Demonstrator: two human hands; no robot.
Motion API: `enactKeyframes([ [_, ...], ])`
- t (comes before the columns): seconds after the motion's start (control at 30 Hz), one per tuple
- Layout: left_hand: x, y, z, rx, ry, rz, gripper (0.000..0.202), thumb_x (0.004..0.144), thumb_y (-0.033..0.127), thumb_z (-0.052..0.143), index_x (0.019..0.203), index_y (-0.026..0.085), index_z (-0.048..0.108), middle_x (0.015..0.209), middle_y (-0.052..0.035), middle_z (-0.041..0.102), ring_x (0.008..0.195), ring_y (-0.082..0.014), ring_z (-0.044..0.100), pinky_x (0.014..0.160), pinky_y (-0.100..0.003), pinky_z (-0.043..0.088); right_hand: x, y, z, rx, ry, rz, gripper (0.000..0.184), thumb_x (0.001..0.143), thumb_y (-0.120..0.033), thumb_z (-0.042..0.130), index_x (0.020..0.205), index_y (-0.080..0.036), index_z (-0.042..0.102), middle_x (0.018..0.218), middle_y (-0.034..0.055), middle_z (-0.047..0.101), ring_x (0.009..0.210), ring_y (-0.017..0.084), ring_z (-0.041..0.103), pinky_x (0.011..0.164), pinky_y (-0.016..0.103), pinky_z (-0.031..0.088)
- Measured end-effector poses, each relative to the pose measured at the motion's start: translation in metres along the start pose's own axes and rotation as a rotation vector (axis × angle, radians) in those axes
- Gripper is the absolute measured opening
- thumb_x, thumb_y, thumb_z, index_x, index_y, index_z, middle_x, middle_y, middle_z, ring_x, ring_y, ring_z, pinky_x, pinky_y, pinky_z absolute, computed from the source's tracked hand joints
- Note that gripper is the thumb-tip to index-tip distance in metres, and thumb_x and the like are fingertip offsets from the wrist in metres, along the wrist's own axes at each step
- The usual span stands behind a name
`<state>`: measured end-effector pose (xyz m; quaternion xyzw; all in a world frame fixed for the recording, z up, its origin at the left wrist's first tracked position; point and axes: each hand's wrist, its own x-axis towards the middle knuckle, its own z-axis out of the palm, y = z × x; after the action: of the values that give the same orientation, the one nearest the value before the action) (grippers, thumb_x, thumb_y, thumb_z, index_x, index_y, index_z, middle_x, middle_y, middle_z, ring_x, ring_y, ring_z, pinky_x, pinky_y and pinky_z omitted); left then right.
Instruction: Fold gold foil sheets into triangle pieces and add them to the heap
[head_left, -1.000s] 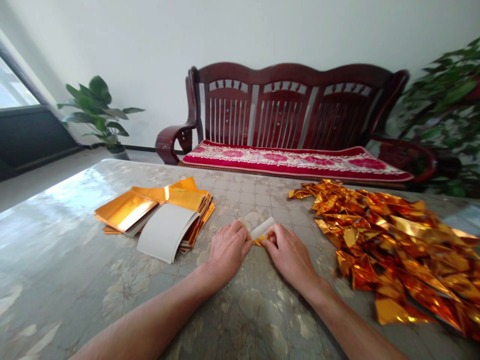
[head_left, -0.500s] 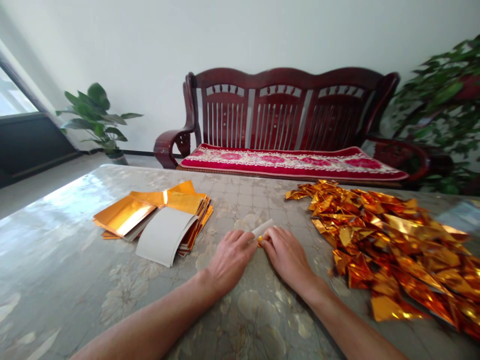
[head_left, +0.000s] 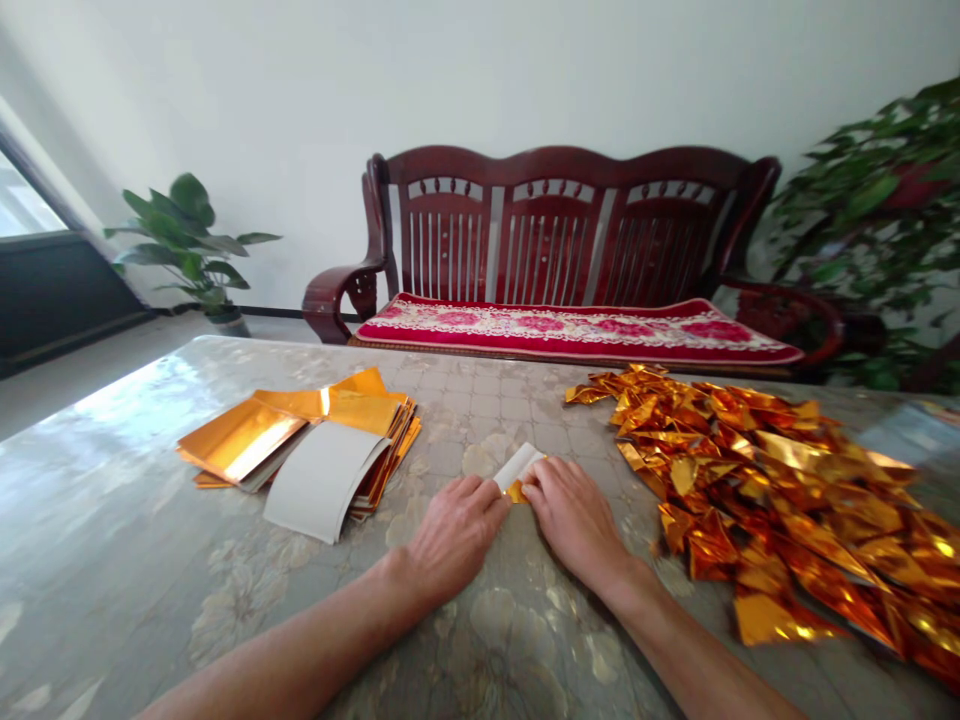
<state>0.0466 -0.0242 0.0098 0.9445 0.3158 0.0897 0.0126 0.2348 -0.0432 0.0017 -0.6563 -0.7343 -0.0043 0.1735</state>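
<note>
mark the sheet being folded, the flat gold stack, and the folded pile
sheet being folded (head_left: 518, 470): head view, on its white flap between the two hands.
flat gold stack (head_left: 238, 444): head view, on the shiny top sheet at the left end.
folded pile (head_left: 757, 455): head view, on the crumpled gold pieces mid-pile.

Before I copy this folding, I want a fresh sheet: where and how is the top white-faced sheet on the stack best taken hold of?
Likely by the near edge of the white-faced sheet, coming from the person's side with the left hand. That edge overhangs the stack of gold foil sheets and curls slightly up off the table, so fingers can slip under it.
</note>
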Motion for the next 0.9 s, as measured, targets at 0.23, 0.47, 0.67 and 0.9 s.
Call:
enactKeyframes([
  [0.23,-0.002,0.003,-0.001,-0.082,0.052,0.052,0.019,0.097,0.018,0.047,0.107,0.021,0.063,0.106,-0.0051,0.065,0.101,-0.0225,0.058,0.089,-0.038,0.051,0.000,0.007,-0.001,0.086,-0.008,-0.053,0.012,0.095,-0.018,0.050,0.087,-0.021,0.058,0.093,0.0041,0.061,0.091,0.020,0.054,0.079,0.031,0.039],
  [0.47,-0.002,-0.004,-0.003,-0.264,0.062,0.202,0.030,0.100,0.014,0.036,0.121,0.018,0.057,0.125,-0.0074,0.064,0.128,-0.0171,0.052,0.113,-0.034,0.041,0.001,0.007,0.001,0.037,0.009,-0.051,0.008,0.095,-0.023,0.054,0.087,-0.021,0.057,0.093,0.0040,0.062,0.087,0.021,0.055,0.076,0.031,0.039],
  [0.67,-0.005,-0.001,0.000,-0.209,0.069,0.185,0.029,0.097,0.014,0.043,0.122,0.018,0.057,0.121,-0.0081,0.065,0.124,-0.0186,0.055,0.110,-0.035,0.043,0.000,0.009,0.004,-0.022,0.104,-0.013,0.008,0.092,-0.027,0.060,0.097,-0.020,0.061,0.097,0.0063,0.062,0.092,0.023,0.055,0.081,0.033,0.040],
  [0.9,-0.009,0.004,-0.013,-0.194,0.001,0.208,0.027,0.097,0.016,0.044,0.121,0.016,0.058,0.120,-0.0086,0.066,0.118,-0.0194,0.058,0.106,-0.032,0.044,-0.006,0.005,0.000,-0.034,0.085,-0.056,0.011,0.094,-0.025,0.057,0.099,-0.021,0.067,0.096,0.0060,0.061,0.094,0.022,0.055,0.084,0.033,0.041],
])
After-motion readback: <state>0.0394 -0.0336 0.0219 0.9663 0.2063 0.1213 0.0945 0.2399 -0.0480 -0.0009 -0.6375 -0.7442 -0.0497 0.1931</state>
